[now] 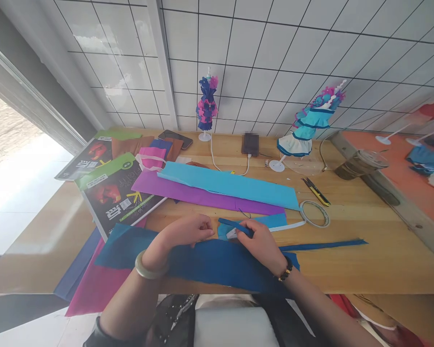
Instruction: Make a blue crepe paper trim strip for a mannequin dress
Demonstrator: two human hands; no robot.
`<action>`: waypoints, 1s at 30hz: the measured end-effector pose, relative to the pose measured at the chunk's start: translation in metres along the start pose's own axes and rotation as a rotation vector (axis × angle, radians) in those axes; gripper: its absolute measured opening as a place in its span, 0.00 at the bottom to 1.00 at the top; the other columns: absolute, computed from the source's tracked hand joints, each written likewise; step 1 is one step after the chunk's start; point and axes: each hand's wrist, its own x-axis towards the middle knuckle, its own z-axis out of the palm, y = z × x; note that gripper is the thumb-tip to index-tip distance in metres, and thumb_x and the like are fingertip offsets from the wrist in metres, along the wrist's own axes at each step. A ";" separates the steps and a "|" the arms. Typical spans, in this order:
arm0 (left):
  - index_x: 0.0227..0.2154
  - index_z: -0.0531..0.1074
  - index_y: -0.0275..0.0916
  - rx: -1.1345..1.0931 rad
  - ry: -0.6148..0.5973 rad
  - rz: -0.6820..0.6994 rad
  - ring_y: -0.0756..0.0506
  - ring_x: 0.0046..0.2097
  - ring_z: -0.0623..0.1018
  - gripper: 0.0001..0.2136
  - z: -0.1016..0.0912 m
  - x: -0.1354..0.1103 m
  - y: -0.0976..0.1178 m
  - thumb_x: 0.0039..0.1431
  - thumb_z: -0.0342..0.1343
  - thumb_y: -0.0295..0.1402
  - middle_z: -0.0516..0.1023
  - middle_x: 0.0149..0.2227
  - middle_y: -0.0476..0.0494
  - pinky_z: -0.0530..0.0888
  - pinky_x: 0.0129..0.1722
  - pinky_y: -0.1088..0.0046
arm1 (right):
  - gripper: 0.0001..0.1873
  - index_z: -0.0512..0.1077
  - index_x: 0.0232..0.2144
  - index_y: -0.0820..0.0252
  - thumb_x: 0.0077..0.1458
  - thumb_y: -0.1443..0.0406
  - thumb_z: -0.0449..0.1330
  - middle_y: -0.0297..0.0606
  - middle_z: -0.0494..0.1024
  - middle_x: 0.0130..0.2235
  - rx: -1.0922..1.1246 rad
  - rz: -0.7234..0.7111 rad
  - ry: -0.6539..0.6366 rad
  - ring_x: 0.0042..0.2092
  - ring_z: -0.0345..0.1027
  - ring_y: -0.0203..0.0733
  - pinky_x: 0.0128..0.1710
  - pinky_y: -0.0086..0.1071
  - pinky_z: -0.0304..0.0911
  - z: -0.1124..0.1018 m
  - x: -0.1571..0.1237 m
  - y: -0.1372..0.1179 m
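Observation:
My right hand (255, 238) pinches a narrow dark blue fabric strip (227, 221), whose free end points left. My left hand (190, 229) is closed, its fingers curled just left of that end; anything inside them is hidden. Under both wrists lies a wide dark blue fabric piece (217, 262). Beneath my right hand sits a light blue strip (275, 220) with a white tape length (289, 226) running to the tape roll (315, 213). A small white object (232, 234) shows by my right fingers. Another long dark blue strip (329, 245) stretches right.
Folded light blue (227, 183) and purple fabric (202, 198) lie behind my hands. Thread snips (316, 191) rest at right, near a lidded cup (361, 164). Books (119, 193) are at left. Two dressed stands, blue-pink (207, 106) and turquoise (307, 127), stand by the wall.

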 end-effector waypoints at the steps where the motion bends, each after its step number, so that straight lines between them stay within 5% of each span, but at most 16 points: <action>1: 0.28 0.68 0.38 0.002 -0.023 0.011 0.52 0.19 0.70 0.12 0.001 0.000 0.001 0.54 0.45 0.41 0.71 0.23 0.51 0.64 0.20 0.77 | 0.10 0.69 0.26 0.60 0.51 0.62 0.51 0.35 0.71 0.27 0.010 0.023 0.000 0.27 0.60 0.36 0.26 0.29 0.54 -0.002 -0.001 0.001; 6: 0.27 0.70 0.39 0.059 -0.170 0.018 0.51 0.19 0.69 0.09 0.003 0.001 0.001 0.50 0.51 0.39 0.70 0.16 0.53 0.64 0.22 0.76 | 0.12 0.70 0.27 0.60 0.51 0.59 0.51 0.32 0.68 0.24 0.006 0.063 0.002 0.24 0.55 0.35 0.23 0.29 0.51 -0.010 -0.002 0.005; 9: 0.28 0.72 0.40 0.087 -0.216 0.031 0.49 0.24 0.72 0.07 0.003 0.003 -0.002 0.46 0.55 0.37 0.75 0.21 0.52 0.64 0.23 0.77 | 0.14 0.70 0.26 0.60 0.51 0.58 0.51 0.33 0.68 0.24 0.001 0.073 0.034 0.24 0.55 0.35 0.23 0.29 0.51 -0.013 -0.002 0.011; 13: 0.31 0.72 0.41 0.102 -0.217 0.065 0.49 0.29 0.74 0.09 0.004 0.005 -0.008 0.45 0.56 0.36 0.77 0.28 0.51 0.65 0.25 0.77 | 0.15 0.70 0.26 0.60 0.51 0.56 0.50 0.34 0.68 0.24 -0.012 0.110 0.059 0.24 0.56 0.36 0.23 0.29 0.51 -0.022 -0.003 0.027; 19: 0.30 0.71 0.40 0.057 -0.214 0.017 0.50 0.20 0.70 0.09 0.003 0.000 0.000 0.50 0.52 0.39 0.71 0.18 0.54 0.63 0.21 0.76 | 0.17 0.71 0.27 0.60 0.49 0.54 0.51 0.34 0.68 0.23 -0.118 0.211 0.183 0.25 0.57 0.37 0.24 0.30 0.51 -0.046 -0.010 0.055; 30: 0.31 0.70 0.39 0.002 -0.196 -0.002 0.49 0.22 0.72 0.12 0.006 0.004 -0.002 0.51 0.50 0.43 0.73 0.23 0.51 0.64 0.21 0.76 | 0.19 0.72 0.31 0.62 0.48 0.54 0.50 0.38 0.73 0.25 -0.296 0.427 0.420 0.28 0.65 0.43 0.27 0.32 0.56 -0.099 -0.031 0.130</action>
